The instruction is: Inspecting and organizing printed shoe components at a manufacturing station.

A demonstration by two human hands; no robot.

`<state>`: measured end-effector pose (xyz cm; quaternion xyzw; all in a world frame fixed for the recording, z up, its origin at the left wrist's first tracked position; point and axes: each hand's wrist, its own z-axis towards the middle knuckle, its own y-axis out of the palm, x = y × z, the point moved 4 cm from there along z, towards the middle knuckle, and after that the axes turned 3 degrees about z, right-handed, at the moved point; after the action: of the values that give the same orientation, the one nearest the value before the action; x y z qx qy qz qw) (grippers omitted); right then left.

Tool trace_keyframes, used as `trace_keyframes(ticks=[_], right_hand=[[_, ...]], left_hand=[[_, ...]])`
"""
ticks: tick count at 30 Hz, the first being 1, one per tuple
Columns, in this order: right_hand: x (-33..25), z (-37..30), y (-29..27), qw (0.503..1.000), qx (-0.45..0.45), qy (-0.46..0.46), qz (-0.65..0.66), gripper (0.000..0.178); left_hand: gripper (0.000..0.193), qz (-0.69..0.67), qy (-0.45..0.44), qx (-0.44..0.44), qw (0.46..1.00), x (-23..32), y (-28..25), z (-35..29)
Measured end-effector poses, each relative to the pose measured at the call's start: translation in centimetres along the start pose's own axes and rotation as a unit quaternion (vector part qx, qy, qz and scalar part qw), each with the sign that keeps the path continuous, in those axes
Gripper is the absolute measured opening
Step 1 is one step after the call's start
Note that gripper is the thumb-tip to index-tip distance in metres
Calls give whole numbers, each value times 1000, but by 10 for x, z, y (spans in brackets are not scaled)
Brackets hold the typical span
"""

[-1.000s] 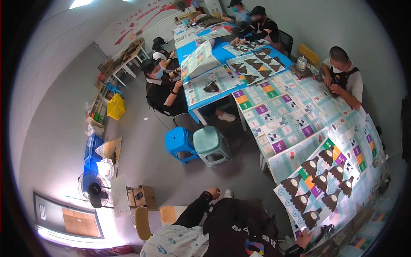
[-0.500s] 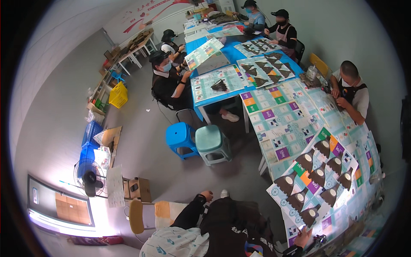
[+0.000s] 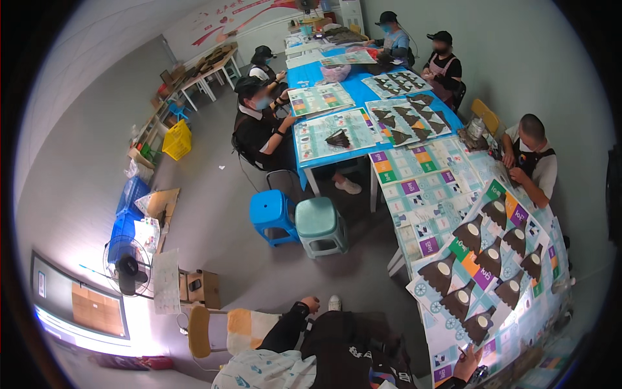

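Note:
My left hand [image 3: 311, 304] hangs over my lap, its fingers curled in with nothing seen in them. At the near corner of a printed sheet [image 3: 430, 290], my right hand [image 3: 468, 364] is closed, its thumb and fingers pinched around something thin and dark that is too small to name. On this sheet lie several dark brown fan-shaped pieces, each with a pale oval patch; the nearest piece [image 3: 478, 325] is just beyond my right fingers. The sheet rests tilted on a table covered with similar printed sheets [image 3: 414, 194].
A co-worker [image 3: 531, 155] bends over the table at the right; others sit around the blue-covered table [image 3: 356, 81]. A blue stool [image 3: 270, 211] and a grey-green stool [image 3: 317, 223] stand on the floor. A yellow-backed chair [image 3: 202, 330] and a fan [image 3: 129, 267] are at the left.
The view has shifted slightly, so the room sits lower. The co-worker at the blue table's left has lowered the raised printed sheet onto the table. My hands stay in nearly the same places.

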<state>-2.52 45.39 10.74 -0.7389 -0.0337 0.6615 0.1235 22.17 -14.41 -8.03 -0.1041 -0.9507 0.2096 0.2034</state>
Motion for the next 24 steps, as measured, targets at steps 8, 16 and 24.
trace_keyframes(ticks=[8, 16, 24], right_hand=[[-105, -52, 31, 968, 10, 103, 229, 40], [-169, -106, 56, 997, -48, -33, 52, 42], [-206, -170, 92, 968, -48, 92, 229, 34]], left_hand=[[41, -11, 23, 10, 1000, -55, -12, -30], [39, -119, -22, -17, 993, -133, -3, -64], [20, -83, -21, -55, 995, -202, -9, -93]])
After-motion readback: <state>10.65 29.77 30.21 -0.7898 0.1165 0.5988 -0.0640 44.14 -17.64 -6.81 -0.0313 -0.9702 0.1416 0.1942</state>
